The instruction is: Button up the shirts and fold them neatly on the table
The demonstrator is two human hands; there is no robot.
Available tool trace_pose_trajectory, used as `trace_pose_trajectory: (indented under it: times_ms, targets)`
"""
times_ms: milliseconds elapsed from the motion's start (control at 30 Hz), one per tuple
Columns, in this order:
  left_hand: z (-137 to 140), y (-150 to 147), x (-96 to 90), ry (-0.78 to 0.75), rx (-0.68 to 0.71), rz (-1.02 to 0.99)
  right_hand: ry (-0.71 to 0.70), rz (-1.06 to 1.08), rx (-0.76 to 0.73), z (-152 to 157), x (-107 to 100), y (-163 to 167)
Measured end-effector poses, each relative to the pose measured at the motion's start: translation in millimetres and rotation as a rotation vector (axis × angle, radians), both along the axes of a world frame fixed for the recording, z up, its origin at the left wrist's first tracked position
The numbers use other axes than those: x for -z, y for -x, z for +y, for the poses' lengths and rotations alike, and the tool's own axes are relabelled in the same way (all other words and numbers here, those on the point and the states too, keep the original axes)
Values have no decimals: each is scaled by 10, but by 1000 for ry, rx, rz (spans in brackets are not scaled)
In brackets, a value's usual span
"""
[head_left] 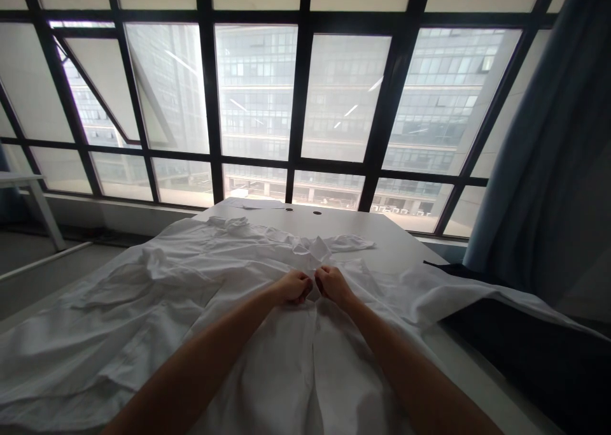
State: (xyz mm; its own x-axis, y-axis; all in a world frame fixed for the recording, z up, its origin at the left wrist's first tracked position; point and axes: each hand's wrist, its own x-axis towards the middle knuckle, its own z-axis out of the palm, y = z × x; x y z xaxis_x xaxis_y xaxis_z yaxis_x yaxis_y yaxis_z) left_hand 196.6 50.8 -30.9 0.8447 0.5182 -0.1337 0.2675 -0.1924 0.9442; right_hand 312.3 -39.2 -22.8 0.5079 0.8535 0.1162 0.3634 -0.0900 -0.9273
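Note:
A white coat-like garment with a collar is spread over the table, its front toward me. My left hand is closed on the left front edge of this white garment, a little below the collar. Close beside it, my right hand grips the opposite front edge. The two fists are a small gap apart, and the front opening runs down from them toward me. My fingertips are curled in, so any button between them is hidden.
The white table stands before a large black-framed window. More crumpled white cloth lies to the left. A dark cloth or chair is at the right, under a blue curtain. Another table stands at far left.

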Motion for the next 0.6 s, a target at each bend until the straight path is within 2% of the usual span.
trace_pose_trajectory:
  times_ms: [133,333,467,600]
  targets:
    - [-54,27,24,-86,9,-45,-77,84,-23,-20,97,4]
    - [-82,19,103,-251,34,-94,-119,243,-39,-93,91,-13]
    - [-90,-2,167,-351,-49,-139,-132,210,-55,-124,98,-23]
    - [-107,-9,166,-344,-89,-113,-131,191,-42,-132,114,-30]
